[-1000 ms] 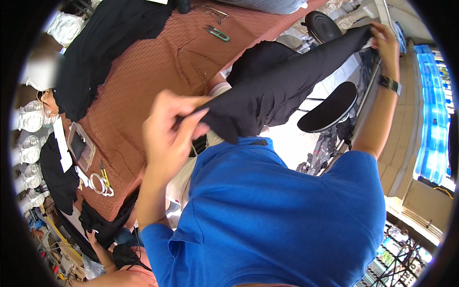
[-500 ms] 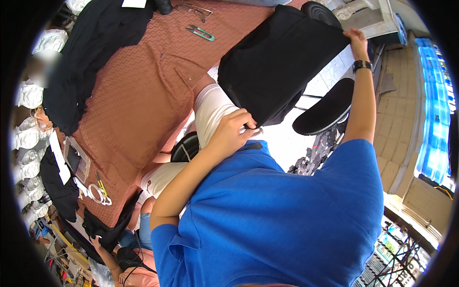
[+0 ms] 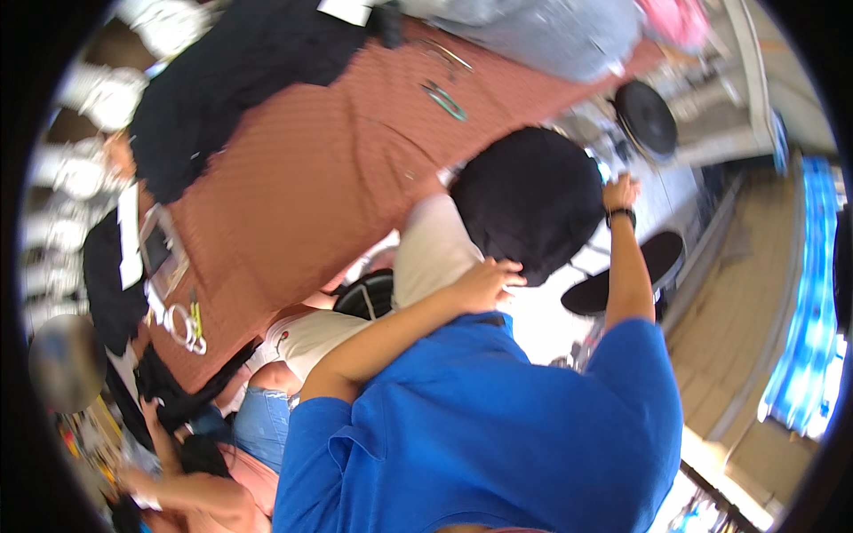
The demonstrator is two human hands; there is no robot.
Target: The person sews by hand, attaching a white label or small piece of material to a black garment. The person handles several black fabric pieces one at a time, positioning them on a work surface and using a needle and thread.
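Note:
A piece of black cloth (image 3: 533,209) hangs rounded and billowing in front of me, off the near edge of the table and beside my leg. At its lower edge, my left hand (image 3: 487,284) is closed on the fabric with curled fingers. My right hand (image 3: 621,190), a dark watch on its wrist, is closed at the cloth's right side and grips its edge; motion smears the fingertips a little. Green thread snips (image 3: 444,101) lie on the brown-covered table (image 3: 293,204) beyond the cloth.
Black garments (image 3: 240,80) and a grey cloth bundle (image 3: 551,40) lie on the table's far side. Yellow snips (image 3: 195,315) and a clear box (image 3: 166,253) sit at left. Black seats (image 3: 646,120) stand at right. Another person (image 3: 227,480) works at lower left.
The black cloth, stretched out flat between my hands before, has drawn together into a rounded billow. My right hand has come down and nearer to my left. The view has shifted.

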